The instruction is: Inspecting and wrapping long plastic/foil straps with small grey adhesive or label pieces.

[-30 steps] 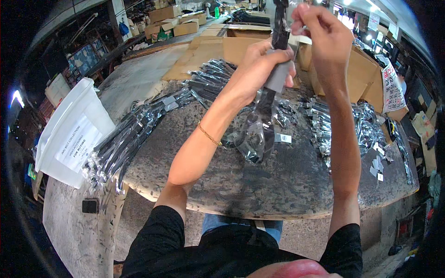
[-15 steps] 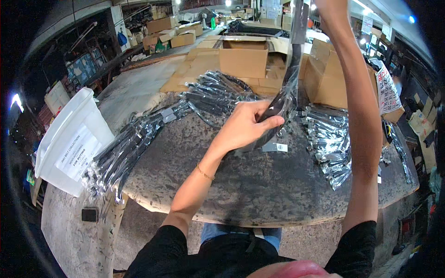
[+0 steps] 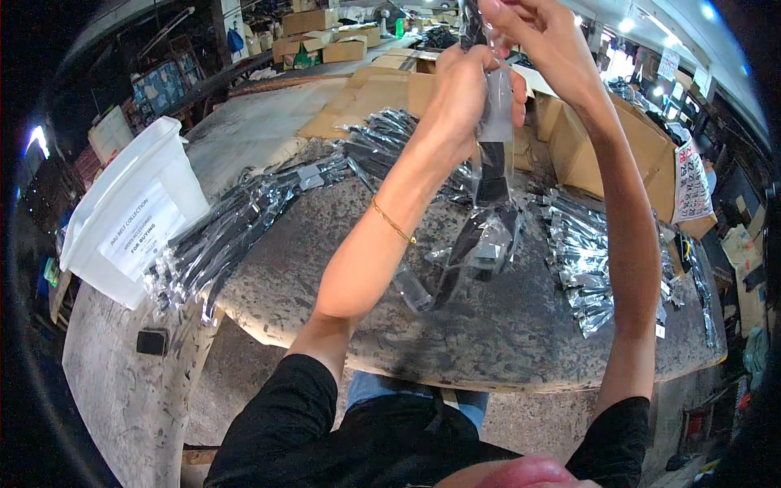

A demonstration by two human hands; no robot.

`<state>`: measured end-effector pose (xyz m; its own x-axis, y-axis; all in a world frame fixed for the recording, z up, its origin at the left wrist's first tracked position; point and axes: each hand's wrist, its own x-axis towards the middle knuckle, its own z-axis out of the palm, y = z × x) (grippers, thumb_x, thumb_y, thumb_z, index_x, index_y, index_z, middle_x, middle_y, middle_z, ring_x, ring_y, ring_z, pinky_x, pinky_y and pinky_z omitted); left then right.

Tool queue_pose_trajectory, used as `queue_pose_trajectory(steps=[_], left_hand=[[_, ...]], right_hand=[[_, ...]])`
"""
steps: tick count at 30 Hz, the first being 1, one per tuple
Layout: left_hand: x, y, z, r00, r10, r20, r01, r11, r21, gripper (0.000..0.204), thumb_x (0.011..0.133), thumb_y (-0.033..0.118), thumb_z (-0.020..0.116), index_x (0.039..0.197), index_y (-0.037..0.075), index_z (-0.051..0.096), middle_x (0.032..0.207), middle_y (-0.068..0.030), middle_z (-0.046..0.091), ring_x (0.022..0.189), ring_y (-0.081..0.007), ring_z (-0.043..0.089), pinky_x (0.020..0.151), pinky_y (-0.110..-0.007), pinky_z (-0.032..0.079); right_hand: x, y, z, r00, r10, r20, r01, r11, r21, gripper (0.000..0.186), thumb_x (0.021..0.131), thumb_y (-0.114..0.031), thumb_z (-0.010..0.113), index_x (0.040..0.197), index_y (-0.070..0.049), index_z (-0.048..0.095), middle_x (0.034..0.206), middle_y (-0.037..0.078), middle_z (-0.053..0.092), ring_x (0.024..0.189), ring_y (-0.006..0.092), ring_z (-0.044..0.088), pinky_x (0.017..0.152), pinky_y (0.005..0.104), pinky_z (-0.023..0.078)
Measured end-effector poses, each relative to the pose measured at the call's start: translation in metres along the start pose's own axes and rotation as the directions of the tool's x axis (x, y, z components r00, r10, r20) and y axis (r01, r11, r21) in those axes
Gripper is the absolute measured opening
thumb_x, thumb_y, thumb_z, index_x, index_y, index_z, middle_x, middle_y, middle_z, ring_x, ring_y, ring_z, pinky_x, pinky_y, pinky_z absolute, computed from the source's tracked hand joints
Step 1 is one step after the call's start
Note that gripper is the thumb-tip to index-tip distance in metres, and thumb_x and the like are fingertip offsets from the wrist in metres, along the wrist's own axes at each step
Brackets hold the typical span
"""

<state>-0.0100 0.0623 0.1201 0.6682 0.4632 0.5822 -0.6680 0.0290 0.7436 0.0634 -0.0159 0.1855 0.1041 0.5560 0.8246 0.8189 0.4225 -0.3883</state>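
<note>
- Black flat strip (image 3: pixel 492 172) in a clear plastic sleeve (image 3: pixel 498 110): held up over the table, its long axis close to vertical, from twelve to six o'clock; its upper end passes out of view.
- The left hand (image 3: pixel 460 91) grasps the sleeved strip partway up, thumb across the near side and fingers curled round beyond it.
- The right hand (image 3: pixel 549 45) sits at one to two o'clock from the left, its fingertips close by the strip's upper stretch — whether they pinch it, I cannot tell.
- That makes the key relation: the left hand lower on the strip, the right nearer its upper part, the long axis running past both.
- Below the left hand, at six o'clock, the strip's lower part bends over the dark, mottled tabletop (image 3: pixel 374 346).
- Around the left hand: a shiny heap of plastic-wrapped black strips (image 3: pixel 244 213) at eight o'clock, a white plastic tub (image 3: pixel 167 163) beyond it, a glossy wrapped bundle (image 3: pixel 579 264) at five, a brown cardboard box (image 3: pixel 576 150) at four.
</note>
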Motion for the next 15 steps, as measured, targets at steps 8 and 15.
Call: queue_pose_trajectory(steps=[8,15], left_hand=[[-0.013,0.002,-0.014,0.997,-0.010,0.074,0.003,0.995,0.097,0.026,0.092,0.023,0.052,0.101,-0.002,0.051,0.066,-0.0106,0.060,0.052,-0.0202,0.058,0.051,-0.031,0.048],[-0.028,-0.026,-0.052,0.939,-0.098,0.329,0.029,0.978,0.208,0.031,0.089,0.021,0.062,0.108,-0.003,0.056,0.085,-0.0162,0.068,0.074,-0.0215,0.067,0.067,-0.030,0.053]], right_hand=[[0.013,0.018,-0.008,0.996,0.076,0.052,-0.076,0.997,-0.001,0.026,0.088,-0.023,0.065,0.088,0.004,0.068,0.068,0.001,0.062,0.060,0.0073,0.054,0.059,0.0237,0.045],[0.026,0.015,-0.009,0.985,0.167,-0.044,-0.153,0.962,0.227,0.024,0.089,-0.023,0.063,0.089,-0.001,0.071,0.072,0.001,0.065,0.060,0.0064,0.055,0.055,0.0233,0.044]])
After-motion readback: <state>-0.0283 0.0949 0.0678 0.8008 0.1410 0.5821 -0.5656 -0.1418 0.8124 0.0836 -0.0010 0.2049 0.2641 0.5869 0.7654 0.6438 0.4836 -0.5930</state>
